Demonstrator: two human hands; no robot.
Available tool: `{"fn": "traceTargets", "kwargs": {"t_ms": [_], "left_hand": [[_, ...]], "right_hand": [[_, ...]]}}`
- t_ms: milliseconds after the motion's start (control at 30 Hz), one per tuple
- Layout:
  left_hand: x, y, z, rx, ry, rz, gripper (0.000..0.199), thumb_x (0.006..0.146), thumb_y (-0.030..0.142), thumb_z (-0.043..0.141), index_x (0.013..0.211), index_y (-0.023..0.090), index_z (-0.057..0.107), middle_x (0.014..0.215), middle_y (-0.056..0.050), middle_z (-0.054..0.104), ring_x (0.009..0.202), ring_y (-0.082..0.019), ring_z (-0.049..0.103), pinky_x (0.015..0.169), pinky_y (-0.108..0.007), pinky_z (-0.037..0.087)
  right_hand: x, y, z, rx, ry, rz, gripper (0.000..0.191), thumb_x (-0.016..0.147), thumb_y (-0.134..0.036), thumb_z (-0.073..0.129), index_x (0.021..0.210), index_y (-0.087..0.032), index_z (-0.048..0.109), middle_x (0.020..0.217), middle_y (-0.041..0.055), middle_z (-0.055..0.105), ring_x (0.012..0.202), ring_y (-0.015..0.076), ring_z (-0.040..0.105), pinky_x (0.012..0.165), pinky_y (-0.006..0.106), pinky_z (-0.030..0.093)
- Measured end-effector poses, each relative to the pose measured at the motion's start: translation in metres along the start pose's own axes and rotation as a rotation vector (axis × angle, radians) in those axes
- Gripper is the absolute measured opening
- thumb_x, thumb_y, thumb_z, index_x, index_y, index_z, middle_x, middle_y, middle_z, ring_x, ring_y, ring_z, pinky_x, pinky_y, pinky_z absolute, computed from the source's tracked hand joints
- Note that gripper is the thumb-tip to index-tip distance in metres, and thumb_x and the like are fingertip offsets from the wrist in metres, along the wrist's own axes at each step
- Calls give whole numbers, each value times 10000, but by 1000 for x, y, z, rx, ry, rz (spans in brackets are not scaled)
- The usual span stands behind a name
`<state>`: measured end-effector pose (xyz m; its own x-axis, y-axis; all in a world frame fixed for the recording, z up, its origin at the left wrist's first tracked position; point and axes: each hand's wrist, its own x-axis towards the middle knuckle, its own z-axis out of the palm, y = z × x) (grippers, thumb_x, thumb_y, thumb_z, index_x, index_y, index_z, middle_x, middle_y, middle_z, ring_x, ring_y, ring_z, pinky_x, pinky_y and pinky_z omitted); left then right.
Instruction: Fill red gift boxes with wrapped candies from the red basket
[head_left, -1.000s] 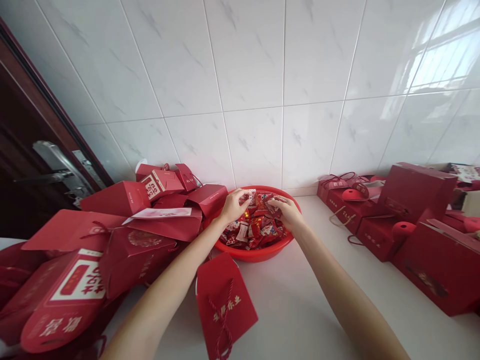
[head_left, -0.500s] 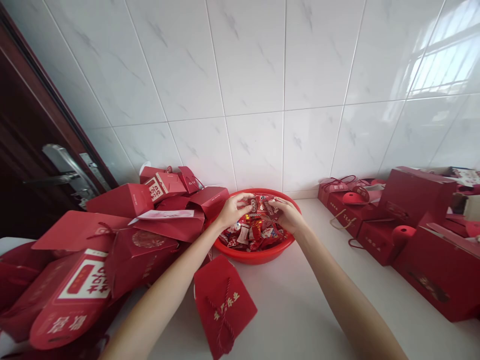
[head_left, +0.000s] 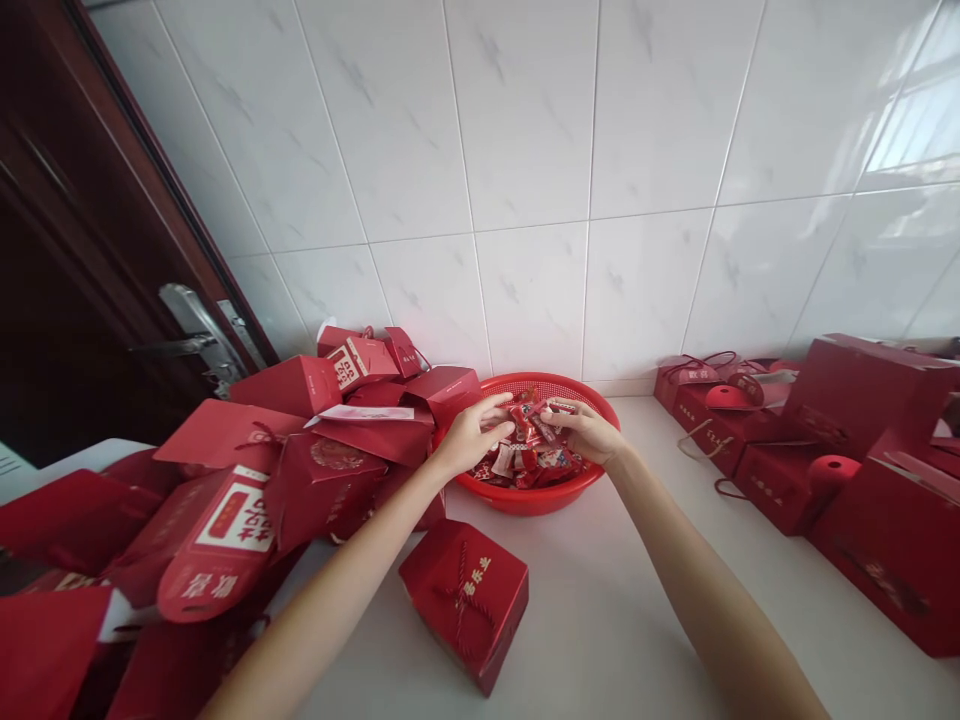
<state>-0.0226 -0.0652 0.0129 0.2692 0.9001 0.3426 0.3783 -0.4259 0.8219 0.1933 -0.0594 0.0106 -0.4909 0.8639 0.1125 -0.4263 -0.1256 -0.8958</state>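
A round red plastic basket (head_left: 536, 503) stands near the tiled wall with many wrapped candies (head_left: 517, 462) in it. Over its left part is my left hand (head_left: 478, 430), fingers curved around wrapped candies. My right hand (head_left: 585, 430) is over the right part, thumb and fingers pinched on candy wrappers. The two hands are a short way apart, with red packets between them. In front of the basket, between my forearms, sits a closed red box (head_left: 469, 595) with a twisted cord and gold writing.
Many red gift boxes (head_left: 322, 480) are heaped at the left, below a dark door with a metal handle (head_left: 199, 335). More red boxes (head_left: 772, 485) stand in a row at the right. Behind the white tabletop (head_left: 600, 590) is a white tiled wall (head_left: 525, 150).
The view has shifted left, so things appear further right. Both hands remain over the basket, with candies between them rearranged. The red box in front appears turned and more upright.
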Motion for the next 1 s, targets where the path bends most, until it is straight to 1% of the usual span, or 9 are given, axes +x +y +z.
{"fn": "traceTargets", "kwargs": {"t_ms": [100, 233, 333, 433, 533, 600, 700, 867, 1000], "left_hand": [[-38, 18, -9, 87, 59, -48, 578, 823, 374, 672, 1351, 169, 555, 1264, -158, 685, 1075, -261, 702, 937, -410, 574], [-109, 39, -28, 247, 66, -125, 504, 868, 461, 615, 1310, 220, 600, 1123, -101, 741, 996, -235, 721, 863, -363, 606], [-154, 39, -40, 369, 132, -215, 480, 853, 508, 614, 1249, 240, 649, 1152, -89, 740, 997, -250, 720, 897, -389, 593], [-179, 28, -45, 393, 184, -344, 539, 805, 588, 627, 1200, 225, 679, 1188, -106, 731, 1032, -286, 711, 914, -410, 579], [-184, 22, -41, 305, 76, -381, 439, 799, 575, 633, 1037, 218, 723, 1112, -84, 752, 1032, -277, 701, 916, -377, 561], [-181, 25, -37, 237, 5, -318, 342, 840, 529, 609, 907, 210, 714, 1004, -54, 758, 965, -244, 698, 885, -339, 553], [-168, 41, -29, 230, -18, -150, 278, 915, 460, 563, 892, 209, 679, 904, -21, 729, 858, -191, 675, 802, -283, 537], [-140, 76, -9, 605, -150, 417, 184, 974, 286, 535, 924, 250, 709, 807, -18, 689, 786, -165, 604, 852, -316, 477], [-118, 86, 12, 846, -177, 752, 315, 965, 78, 450, 889, 242, 708, 749, -1, 637, 716, -134, 543, 857, -312, 448]], "right_hand": [[-1, -1, 2, -36, 35, 7, 291, 574, -288, 906, 739, -151, 710, 693, -2, 676, 627, 130, 619, 595, 250, 528], [-2, -1, 2, -55, 71, 35, 267, 566, -272, 896, 713, -162, 701, 680, -2, 679, 616, 134, 616, 584, 254, 517], [-2, -2, 3, -61, 80, 44, 256, 569, -259, 891, 714, -171, 700, 672, -6, 675, 604, 130, 606, 578, 251, 511], [-3, -2, 4, -60, 72, 37, 269, 554, -266, 899, 708, -171, 701, 674, -7, 666, 633, 141, 615, 595, 262, 529], [-4, -1, 5, -51, 98, 27, 303, 529, -277, 913, 725, -172, 707, 711, 3, 676, 693, 167, 635, 629, 287, 558], [-3, -1, 5, -52, 108, 14, 305, 537, -289, 912, 732, -178, 704, 728, 10, 683, 706, 180, 639, 632, 305, 566], [-2, -2, 6, -45, 110, -26, 291, 558, -307, 902, 728, -189, 697, 742, 12, 694, 702, 185, 635, 637, 324, 567], [-10, -20, 19, -11, 53, -90, 288, 601, -337, 884, 769, -188, 703, 739, 2, 689, 689, 165, 618, 671, 303, 538], [-30, -40, 35, -80, -121, -149, 266, 680, -352, 856, 792, -186, 681, 699, -17, 634, 622, 127, 569, 611, 251, 469]]}}
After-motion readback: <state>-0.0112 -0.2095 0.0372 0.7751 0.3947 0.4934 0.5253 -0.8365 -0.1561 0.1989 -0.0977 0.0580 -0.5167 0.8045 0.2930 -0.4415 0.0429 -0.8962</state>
